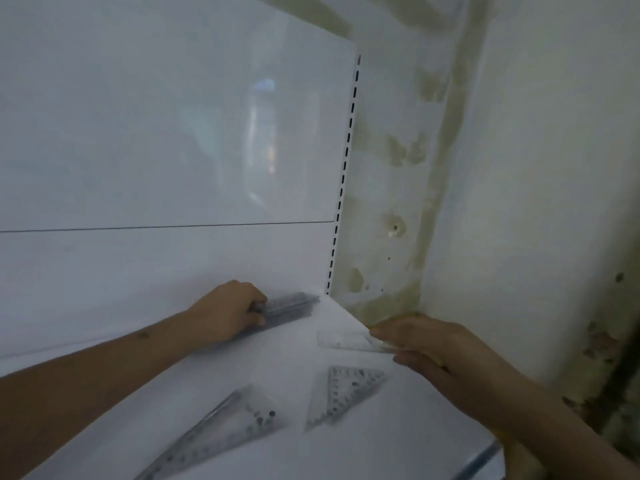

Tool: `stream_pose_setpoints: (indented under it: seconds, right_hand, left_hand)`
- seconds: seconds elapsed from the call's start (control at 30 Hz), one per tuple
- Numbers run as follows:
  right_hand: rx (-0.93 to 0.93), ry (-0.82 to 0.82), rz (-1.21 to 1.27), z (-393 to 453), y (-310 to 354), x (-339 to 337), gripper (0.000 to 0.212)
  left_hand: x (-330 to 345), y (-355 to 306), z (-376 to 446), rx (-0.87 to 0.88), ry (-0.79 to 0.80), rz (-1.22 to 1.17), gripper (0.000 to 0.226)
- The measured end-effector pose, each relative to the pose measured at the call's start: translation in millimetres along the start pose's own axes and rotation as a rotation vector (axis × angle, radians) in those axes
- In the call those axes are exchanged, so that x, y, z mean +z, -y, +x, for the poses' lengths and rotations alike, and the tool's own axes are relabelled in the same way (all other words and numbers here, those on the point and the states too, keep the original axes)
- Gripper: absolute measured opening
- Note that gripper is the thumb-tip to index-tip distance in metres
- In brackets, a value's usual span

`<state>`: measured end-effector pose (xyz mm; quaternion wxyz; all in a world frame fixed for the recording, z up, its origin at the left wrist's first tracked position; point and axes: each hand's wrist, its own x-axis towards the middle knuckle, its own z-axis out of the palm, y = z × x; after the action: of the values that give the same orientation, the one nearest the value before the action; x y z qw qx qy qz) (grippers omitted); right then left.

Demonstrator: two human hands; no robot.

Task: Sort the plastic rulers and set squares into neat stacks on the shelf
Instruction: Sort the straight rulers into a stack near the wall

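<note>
Gripping ruler stack (pixel 287 308) left hand (pixel 225 311); right hand (pixel 426 344) pinching ruler (pixel 346 341)

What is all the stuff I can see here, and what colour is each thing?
Stack of clear plastic rulers: one stack, greyish, at the shelf's back, against the rear panel.
Single clear plastic ruler: one, see-through, near the shelf's right edge.
Small clear set square: one, see-through, mid-shelf.
Large clear set square: one, see-through, front of shelf.
White shelf: one.
Stained wall: off-white, right.
Left hand: holding the stack.
Right hand: pinching the single ruler.
</note>
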<state>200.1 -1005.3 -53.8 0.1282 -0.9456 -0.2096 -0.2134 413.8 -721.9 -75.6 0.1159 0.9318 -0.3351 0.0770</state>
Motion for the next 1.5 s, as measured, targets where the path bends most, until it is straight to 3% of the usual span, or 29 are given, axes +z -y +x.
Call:
stream_pose_setpoints:
  seconds: [0.07, 0.17, 0.23, 0.4, 0.57, 0.7, 0.83, 0.93, 1.03, 1.17, 1.37, 1.5]
  right_hand:
    - [-0.007, 0.035, 0.029, 35, -13, 12, 0.035]
    - [-0.080, 0.072, 0.110, 77, -32, 36, 0.033]
    - [-0.144, 0.108, 0.182, 111, -30, 49, 0.032]
    - [-0.274, 0.206, 0.411, 178, -40, 98, 0.031]
    - [-0.376, 0.345, 0.496, 215, -40, 138, 0.028]
    - [-0.395, 0.355, 0.529, 220, -45, 146, 0.025]
    - [-0.441, 0.343, 0.478, 216, -42, 136, 0.034]
    - [-0.459, 0.274, 0.486, 210, -28, 119, 0.035]
    - [-0.515, 0.239, 0.458, 198, 8, 100, 0.029]
    - [-0.599, 0.270, 0.448, 176, 89, 90, 0.027]
    - [-0.767, 0.339, 0.296, 142, 243, 105, 0.040]
    - [-0.802, 0.442, 0.303, 128, 342, 124, 0.047]
  left_hand:
    - [3, -2, 0, -0.050, -0.007, -0.043, 0.014]
    - [0, -2, -11, -0.180, -0.020, -0.147, 0.069]
    - [-10, 3, -29, -0.225, -0.092, -0.184, 0.084]
    - [-26, 30, -106, -0.321, -0.372, -0.009, 0.051]
    - [-20, 30, -174, -0.551, -0.405, 0.035, 0.022]
    - [-9, 27, -196, -0.582, -0.330, 0.052, 0.026]
    - [-9, 30, -193, -0.568, -0.310, 0.103, 0.065]
    - [-20, 29, -204, -0.569, -0.337, 0.100, 0.081]
    - [-41, 21, -232, -0.563, -0.368, 0.116, 0.079]
    - [-71, 15, -298, -0.583, -0.385, 0.172, 0.058]
    - [-115, 16, -461, -0.624, -0.376, 0.267, 0.037]
    - [-138, 22, -577, -0.711, -0.464, 0.294, 0.024]
